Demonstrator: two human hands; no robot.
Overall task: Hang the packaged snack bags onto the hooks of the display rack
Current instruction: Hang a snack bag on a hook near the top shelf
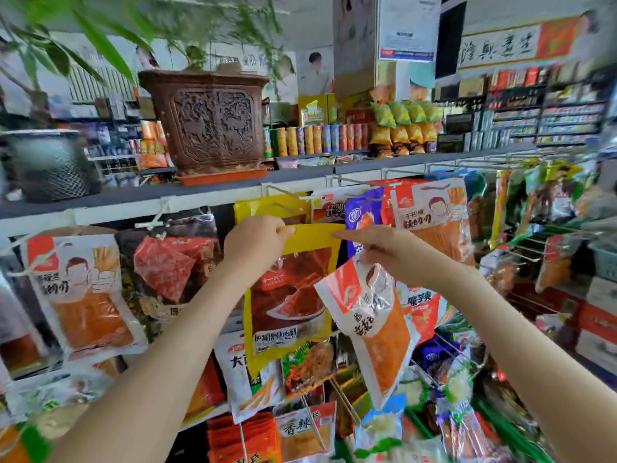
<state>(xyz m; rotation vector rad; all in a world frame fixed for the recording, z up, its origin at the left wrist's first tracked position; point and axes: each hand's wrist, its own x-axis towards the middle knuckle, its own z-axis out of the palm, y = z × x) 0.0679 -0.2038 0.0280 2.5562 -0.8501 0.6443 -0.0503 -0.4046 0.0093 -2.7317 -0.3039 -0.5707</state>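
L grip: left hand (255, 240) pinches top-left edge of the yellow bag (293, 295), thumb in front, fingers curled behind.
R grip: right hand (387, 252) reaches its fingertips to the bag's top-right corner; its lower fingers are curled round the top of a white-orange bag (377, 329), which dangles tilted below.
Bag pos: yellow bag held flat and upright, facing the rack, top edge just under a wire hook (285, 208). Not on it yet.
Hook: white wire, sticks out from the shelf rail (200, 203), tip bent up. A matching yellow pack (263, 208) already hangs there.
Hang hole: can't see it; prob. centre of the top strip, btw the two hands.
Do it well: keep the strip taut and level, lift so hole meets hook tip, push straight back over the upturn, then let go L first.
Watch: spare bag swings near neighbouring packs; could snag or knock them.
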